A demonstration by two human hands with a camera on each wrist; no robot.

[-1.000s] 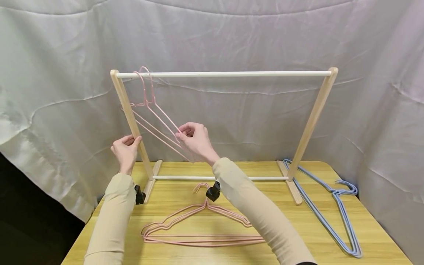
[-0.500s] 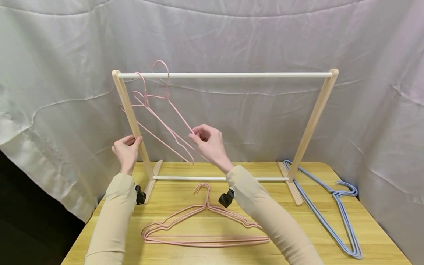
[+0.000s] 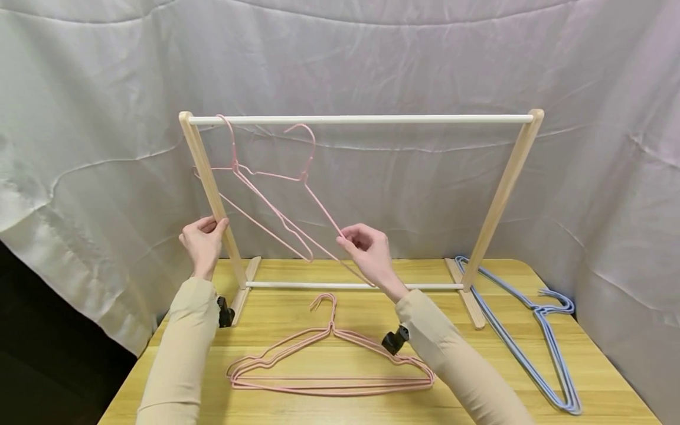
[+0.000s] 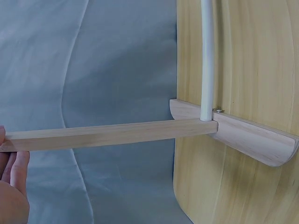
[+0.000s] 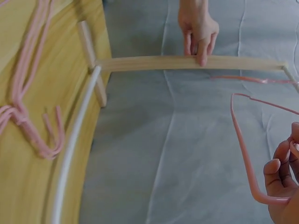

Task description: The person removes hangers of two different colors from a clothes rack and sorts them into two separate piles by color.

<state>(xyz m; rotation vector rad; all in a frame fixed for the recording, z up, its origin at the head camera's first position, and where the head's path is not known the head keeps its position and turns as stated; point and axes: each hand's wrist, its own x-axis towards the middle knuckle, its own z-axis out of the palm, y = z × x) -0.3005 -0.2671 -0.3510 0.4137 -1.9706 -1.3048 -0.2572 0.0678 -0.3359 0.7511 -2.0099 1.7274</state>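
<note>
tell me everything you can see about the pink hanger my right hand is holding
The thin pink wire hanger looks plastic-coated, with a curved hook, a twisted neck and sloping shoulders. It is tilted, its hook just below the white top rod of the wooden rack, not on it. The right hand pinches its lower right shoulder near the corner bend. It overlaps a second pink hanger hooked on the rod; whether they touch is unclear.

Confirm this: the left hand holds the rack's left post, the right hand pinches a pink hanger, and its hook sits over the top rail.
One thing is wrong: the pink hanger in the right hand is off the top rail, its hook below it, as the head view shows. The left hand does hold the left post.
</note>
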